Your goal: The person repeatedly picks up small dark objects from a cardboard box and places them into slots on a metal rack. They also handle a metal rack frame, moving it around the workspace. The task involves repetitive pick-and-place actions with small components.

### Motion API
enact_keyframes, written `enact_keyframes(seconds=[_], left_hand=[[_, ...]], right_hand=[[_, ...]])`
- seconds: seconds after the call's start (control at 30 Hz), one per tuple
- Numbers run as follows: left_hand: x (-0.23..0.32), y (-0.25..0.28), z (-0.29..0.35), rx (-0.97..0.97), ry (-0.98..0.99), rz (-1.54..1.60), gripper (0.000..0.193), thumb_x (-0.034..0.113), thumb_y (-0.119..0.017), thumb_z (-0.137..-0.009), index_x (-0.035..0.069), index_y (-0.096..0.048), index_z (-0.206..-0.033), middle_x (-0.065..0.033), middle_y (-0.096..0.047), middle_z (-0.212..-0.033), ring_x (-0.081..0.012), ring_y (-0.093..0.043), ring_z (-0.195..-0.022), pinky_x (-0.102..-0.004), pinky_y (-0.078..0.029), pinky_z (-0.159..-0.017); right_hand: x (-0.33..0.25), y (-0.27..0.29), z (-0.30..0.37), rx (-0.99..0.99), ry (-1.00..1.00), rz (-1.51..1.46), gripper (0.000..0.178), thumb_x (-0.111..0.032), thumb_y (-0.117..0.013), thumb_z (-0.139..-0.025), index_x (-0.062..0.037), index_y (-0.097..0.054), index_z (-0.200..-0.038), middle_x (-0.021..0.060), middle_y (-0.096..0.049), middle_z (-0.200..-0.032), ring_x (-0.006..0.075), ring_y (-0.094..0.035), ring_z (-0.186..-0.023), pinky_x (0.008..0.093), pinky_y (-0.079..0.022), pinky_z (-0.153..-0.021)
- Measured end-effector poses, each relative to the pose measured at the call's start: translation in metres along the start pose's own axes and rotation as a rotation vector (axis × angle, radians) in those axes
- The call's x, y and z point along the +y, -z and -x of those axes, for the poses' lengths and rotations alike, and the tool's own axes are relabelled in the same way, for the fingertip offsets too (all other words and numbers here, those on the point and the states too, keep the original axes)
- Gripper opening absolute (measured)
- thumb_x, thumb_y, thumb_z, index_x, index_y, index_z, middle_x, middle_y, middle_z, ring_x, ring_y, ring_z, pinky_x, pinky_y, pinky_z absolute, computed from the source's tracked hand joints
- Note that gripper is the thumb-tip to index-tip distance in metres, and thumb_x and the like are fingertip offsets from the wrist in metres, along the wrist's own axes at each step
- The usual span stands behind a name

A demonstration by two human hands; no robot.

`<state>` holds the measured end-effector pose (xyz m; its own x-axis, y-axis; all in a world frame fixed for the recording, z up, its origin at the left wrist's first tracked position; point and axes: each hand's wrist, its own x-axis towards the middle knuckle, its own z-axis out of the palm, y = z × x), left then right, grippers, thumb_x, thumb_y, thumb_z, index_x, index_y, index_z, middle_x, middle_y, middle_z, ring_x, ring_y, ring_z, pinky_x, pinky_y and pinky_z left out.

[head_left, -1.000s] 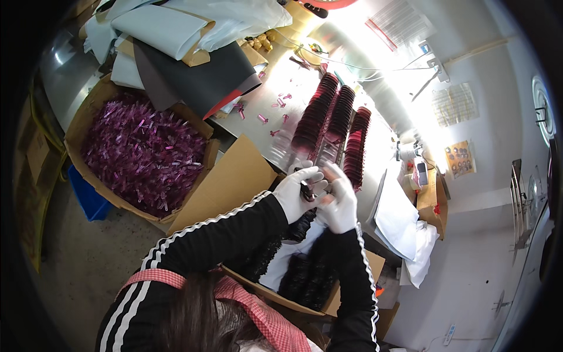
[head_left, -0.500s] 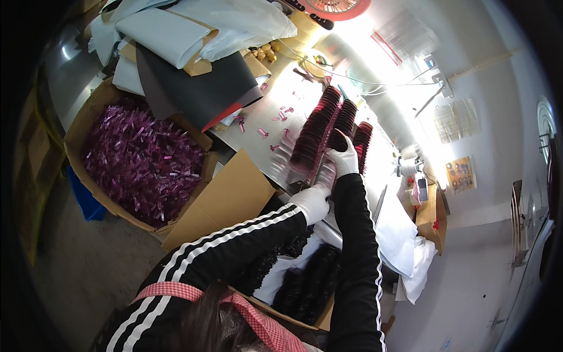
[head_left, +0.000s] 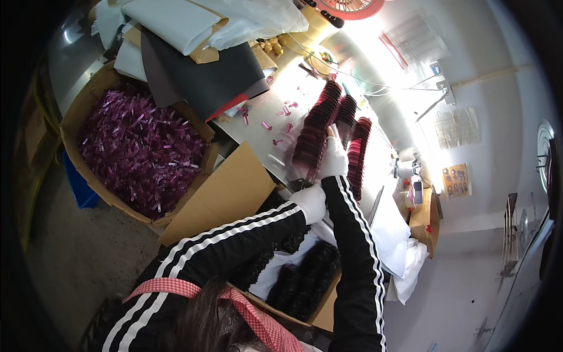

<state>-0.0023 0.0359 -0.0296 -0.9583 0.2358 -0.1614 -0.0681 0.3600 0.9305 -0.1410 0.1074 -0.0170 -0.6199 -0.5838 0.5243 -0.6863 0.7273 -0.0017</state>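
Note:
Rows of thin dark red, disc-like pieces lie on the metal table: a long left row (head_left: 314,132), a shorter middle row (head_left: 346,114) and a right row (head_left: 359,146). My right hand (head_left: 334,158), in a white glove with bare fingertips, reaches to the near end of the middle row. Its fingers stretch forward along the row; nothing can be made out in them. My left hand (head_left: 312,204), gloved in white, is by the near end of the left row, beside my right wrist. Its fingers are mostly hidden, so its grip is unclear.
A cardboard box (head_left: 67,132) full of small purple-pink clear pieces stands at left, its flap (head_left: 226,193) raised toward me. Loose pink pieces (head_left: 267,125) lie on the table. Below my arms, another box (head_left: 324,314) contains black bundled pieces. Black sheeting (head_left: 205,79) covers the table's far left.
My right hand has turned and its fingers now stretch forward, where before they were bent at the middle row's near end. My left hand stays at nearly the same place.

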Motion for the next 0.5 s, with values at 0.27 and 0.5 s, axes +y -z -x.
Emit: enact_keyframes(seconds=[0.27,0.5], left_hand=[[0.011,0.019,0.003,-0.053,0.012,1.075,0.048,0.037,-0.059,-0.096,0.016,-0.046,-0.137,-0.0009,-0.06,-0.109,-0.0152,-0.061,-0.092,-0.0299,-0.05,-0.083],[0.034,0.036,0.018,0.015,0.157,1.644,0.02,0.034,-0.059,-0.097,0.023,-0.055,-0.113,0.0013,-0.059,-0.102,-0.0103,-0.059,-0.089,-0.0312,-0.051,-0.07]], right_hand=[[-0.021,0.082,-0.005,0.041,-0.439,-0.309,0.041,0.003,-0.052,-0.087,-0.0035,-0.06,-0.127,0.0182,-0.064,-0.122,0.0266,-0.066,-0.109,0.0307,-0.052,-0.089],[-0.045,0.144,0.025,-0.413,-0.213,-0.568,0.04,-0.002,-0.057,-0.083,0.0036,-0.06,-0.123,0.0176,-0.061,-0.124,0.0262,-0.058,-0.117,0.0355,-0.043,-0.103]])
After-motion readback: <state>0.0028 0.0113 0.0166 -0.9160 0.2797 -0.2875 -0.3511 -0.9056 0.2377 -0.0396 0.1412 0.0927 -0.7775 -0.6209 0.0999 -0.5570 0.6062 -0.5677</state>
